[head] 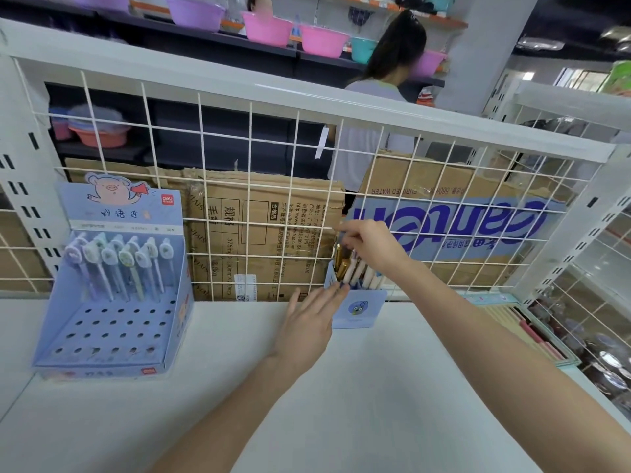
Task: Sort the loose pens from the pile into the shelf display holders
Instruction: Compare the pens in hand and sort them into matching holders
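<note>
At small pen box (358, 310): left hand (312, 322) steadies, right hand (374, 247) pinches pens (358, 271).

Bright even light; edges bowed, slightly soft.

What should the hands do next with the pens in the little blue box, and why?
Probably lower the right hand a little, so the pens it pinches slide down into the small blue box. Their tops stand well above its rim, and the left hand, fingers straight, touches the box's side, seemingly steadying it.
</note>
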A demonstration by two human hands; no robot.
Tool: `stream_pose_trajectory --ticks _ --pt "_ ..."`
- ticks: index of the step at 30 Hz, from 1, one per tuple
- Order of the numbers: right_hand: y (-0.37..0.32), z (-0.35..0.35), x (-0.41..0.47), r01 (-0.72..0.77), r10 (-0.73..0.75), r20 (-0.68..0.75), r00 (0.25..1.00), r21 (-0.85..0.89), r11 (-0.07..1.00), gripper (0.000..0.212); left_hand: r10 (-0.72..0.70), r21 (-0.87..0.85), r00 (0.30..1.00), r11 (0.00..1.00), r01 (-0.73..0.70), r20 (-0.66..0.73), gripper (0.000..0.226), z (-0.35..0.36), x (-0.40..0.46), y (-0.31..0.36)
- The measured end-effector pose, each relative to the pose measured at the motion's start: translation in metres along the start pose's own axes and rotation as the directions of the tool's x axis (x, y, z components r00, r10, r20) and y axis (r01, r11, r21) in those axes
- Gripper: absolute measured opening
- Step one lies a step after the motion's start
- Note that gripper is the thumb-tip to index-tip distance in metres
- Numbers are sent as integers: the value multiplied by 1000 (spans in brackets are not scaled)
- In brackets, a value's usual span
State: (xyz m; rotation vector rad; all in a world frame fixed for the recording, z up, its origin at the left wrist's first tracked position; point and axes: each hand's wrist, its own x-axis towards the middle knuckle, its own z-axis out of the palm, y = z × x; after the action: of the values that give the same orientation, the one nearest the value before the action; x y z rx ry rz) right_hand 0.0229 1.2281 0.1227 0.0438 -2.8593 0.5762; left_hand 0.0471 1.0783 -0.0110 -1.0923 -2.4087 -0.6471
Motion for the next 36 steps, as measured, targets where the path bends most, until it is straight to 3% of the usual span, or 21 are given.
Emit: stream_pose_trajectory --ticks 12,18,23,31,36 --pt "-3 1 -12 36 -37 -16 999 -65 997 34 -39 19 999 999 39 30 85 0 -1 2" --pt "-4 2 -36 57 -70 -80 994 -158 986 35 -86 27 983 996 83 159 70 -12 -2 13" --pt "-16 28 -62 164 -196 -145 970 -205 965 40 -292 10 955 956 292 56 66 -24 -23 4" --pt "-56 79 -99 272 -282 -30 959 -176 946 54 -560 296 827 784 546 -42 57 -63 -78 -3" --pt "-77 106 -117 409 -378 214 901 -123 904 55 -600 487 787 650 583 -142 61 -83 -124 2"
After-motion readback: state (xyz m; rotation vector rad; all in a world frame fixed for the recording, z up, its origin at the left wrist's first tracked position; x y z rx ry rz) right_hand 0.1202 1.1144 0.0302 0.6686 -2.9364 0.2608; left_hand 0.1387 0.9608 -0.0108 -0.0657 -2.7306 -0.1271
